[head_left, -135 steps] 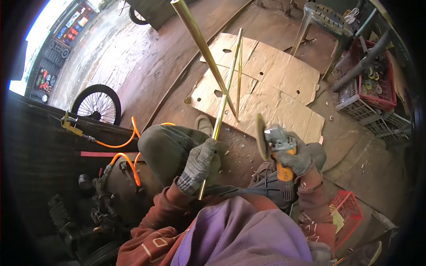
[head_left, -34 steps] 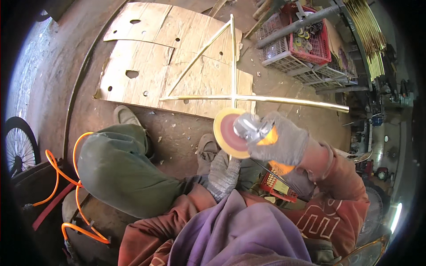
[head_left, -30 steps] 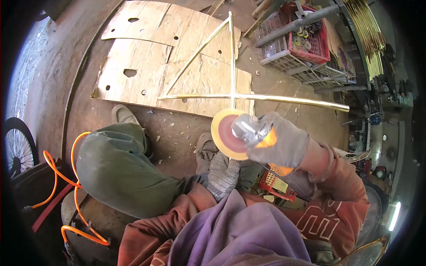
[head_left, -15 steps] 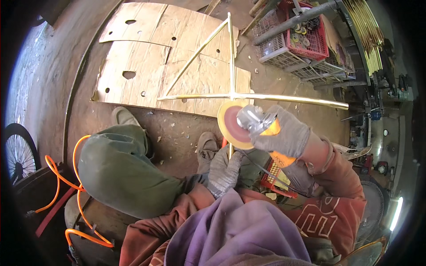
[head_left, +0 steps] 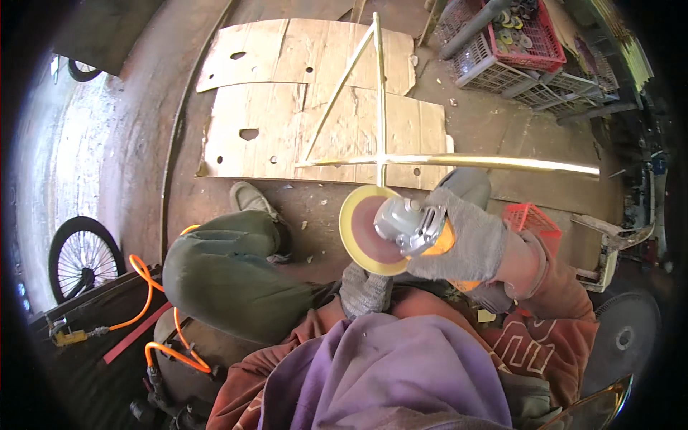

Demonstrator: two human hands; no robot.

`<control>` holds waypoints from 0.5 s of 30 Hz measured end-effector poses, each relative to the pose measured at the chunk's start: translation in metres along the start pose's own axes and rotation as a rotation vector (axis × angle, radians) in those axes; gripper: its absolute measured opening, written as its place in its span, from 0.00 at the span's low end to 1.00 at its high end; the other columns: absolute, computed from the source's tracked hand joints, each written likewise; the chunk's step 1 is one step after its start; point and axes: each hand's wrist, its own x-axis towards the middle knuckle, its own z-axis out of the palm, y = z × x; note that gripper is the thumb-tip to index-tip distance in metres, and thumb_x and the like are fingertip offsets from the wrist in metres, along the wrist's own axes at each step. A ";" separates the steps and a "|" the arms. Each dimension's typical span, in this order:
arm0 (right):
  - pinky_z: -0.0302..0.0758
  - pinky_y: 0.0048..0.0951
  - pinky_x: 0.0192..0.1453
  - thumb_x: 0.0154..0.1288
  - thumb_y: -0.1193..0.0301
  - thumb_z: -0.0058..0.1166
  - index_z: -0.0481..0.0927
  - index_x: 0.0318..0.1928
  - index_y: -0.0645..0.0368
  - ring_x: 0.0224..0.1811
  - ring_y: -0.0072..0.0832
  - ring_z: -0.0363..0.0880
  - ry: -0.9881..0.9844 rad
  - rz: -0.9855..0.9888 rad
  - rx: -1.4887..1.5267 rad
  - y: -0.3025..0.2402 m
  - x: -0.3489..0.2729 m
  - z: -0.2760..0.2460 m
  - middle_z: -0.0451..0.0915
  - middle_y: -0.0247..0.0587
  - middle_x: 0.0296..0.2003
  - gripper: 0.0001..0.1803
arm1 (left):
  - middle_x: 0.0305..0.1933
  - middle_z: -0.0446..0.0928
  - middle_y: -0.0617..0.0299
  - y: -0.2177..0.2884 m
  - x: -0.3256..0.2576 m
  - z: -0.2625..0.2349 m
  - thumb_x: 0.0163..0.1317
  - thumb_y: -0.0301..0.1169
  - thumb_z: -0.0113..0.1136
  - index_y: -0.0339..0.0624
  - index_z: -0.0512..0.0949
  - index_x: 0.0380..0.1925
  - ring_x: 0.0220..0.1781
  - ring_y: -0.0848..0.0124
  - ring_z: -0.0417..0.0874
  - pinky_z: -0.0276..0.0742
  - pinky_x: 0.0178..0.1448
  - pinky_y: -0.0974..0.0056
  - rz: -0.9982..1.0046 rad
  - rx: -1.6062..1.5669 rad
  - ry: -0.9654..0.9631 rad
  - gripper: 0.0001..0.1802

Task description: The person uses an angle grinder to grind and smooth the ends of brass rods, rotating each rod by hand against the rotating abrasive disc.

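Observation:
My right hand point(head_left: 466, 240), in a grey knit glove, is wrapped round an angle grinder point(head_left: 403, 221) with orange on its body. Its round disc point(head_left: 356, 226), yellow-rimmed with a reddish-brown middle, faces up toward me. Beneath the disc passes the stem of a brass-coloured metal tube frame point(head_left: 379, 107), made of a long upright, a crossbar and a slanting brace. My left hand point(head_left: 364, 292), gloved too, is closed round the stem's near end close to my lap; the disc hides that end and some of the fingertips.
Flattened cardboard point(head_left: 272, 122) lies on the floor under the frame. Stacked crates point(head_left: 530, 43) stand at the far right, and a red basket point(head_left: 532, 218) sits beside my right arm. An orange hose point(head_left: 179, 330) coils by my left leg. A spoked wheel point(head_left: 86, 261) is farther left.
The grinder and my right hand have shifted slightly down and left, with the disc now covering the stem near my left hand. The whole view has swung a little to the left.

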 end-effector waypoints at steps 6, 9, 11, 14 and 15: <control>0.81 0.41 0.52 0.52 0.54 0.82 0.75 0.54 0.63 0.47 0.42 0.87 0.087 -0.045 0.068 0.022 0.005 0.003 0.84 0.50 0.42 0.38 | 0.41 0.88 0.63 0.029 -0.006 -0.003 0.75 0.45 0.63 0.38 0.84 0.54 0.42 0.72 0.84 0.79 0.47 0.61 -0.236 -0.177 0.103 0.21; 0.81 0.40 0.51 0.52 0.55 0.81 0.75 0.54 0.64 0.47 0.44 0.87 0.053 -0.070 0.044 0.029 0.006 0.001 0.84 0.50 0.42 0.37 | 0.40 0.87 0.66 0.019 -0.007 -0.002 0.76 0.46 0.63 0.37 0.84 0.52 0.40 0.75 0.81 0.77 0.46 0.64 -0.243 -0.323 0.119 0.22; 0.81 0.41 0.50 0.53 0.55 0.80 0.75 0.54 0.65 0.46 0.44 0.87 0.034 -0.089 0.021 0.025 0.004 -0.001 0.84 0.50 0.42 0.37 | 0.39 0.86 0.66 0.010 -0.009 0.000 0.75 0.46 0.64 0.37 0.85 0.51 0.39 0.75 0.80 0.77 0.45 0.64 -0.258 -0.336 0.118 0.21; 0.81 0.41 0.49 0.53 0.54 0.80 0.75 0.54 0.65 0.46 0.45 0.87 0.046 -0.089 0.002 0.024 0.005 0.001 0.84 0.51 0.42 0.37 | 0.37 0.86 0.65 0.023 -0.004 0.002 0.72 0.46 0.65 0.38 0.86 0.47 0.38 0.74 0.80 0.77 0.44 0.63 -0.280 -0.307 0.129 0.21; 0.81 0.42 0.49 0.53 0.54 0.80 0.76 0.54 0.66 0.45 0.46 0.86 0.059 -0.067 0.001 0.030 0.009 0.001 0.84 0.51 0.42 0.38 | 0.36 0.86 0.65 0.028 -0.004 0.003 0.72 0.46 0.66 0.38 0.86 0.46 0.38 0.74 0.81 0.77 0.43 0.63 -0.289 -0.298 0.131 0.20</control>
